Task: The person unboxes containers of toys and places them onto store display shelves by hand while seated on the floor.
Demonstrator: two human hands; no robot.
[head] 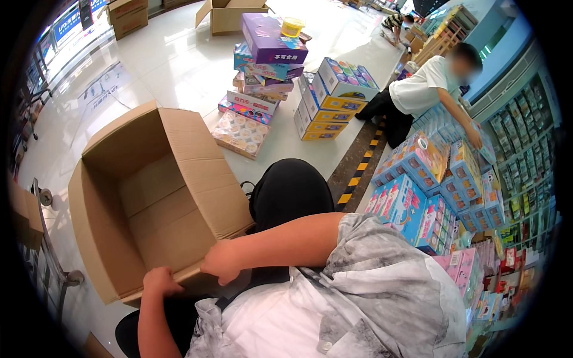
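Observation:
An empty cardboard box (168,201) with its flaps spread stands on the floor before me, tilted in the view. My left hand (162,281) grips its near edge, close to the lower corner. Further right along that same edge, my right hand (222,262) has its fingers bent over the cardboard. Both hands hold only the box edge; some fingertips are hidden behind it. Beyond the box's right flap lies a tray of round white tubs (241,134), at the foot of a stack of coloured cartons (274,51) topped by a yellow tub (292,27).
Yellow-and-white display boxes (326,105) stand stacked beyond my knee. At right, a person in a white shirt (416,91) reaches over blue boxes (416,165). A metal trolley (60,277) is at the left edge; an open carton (233,20) stands at the back.

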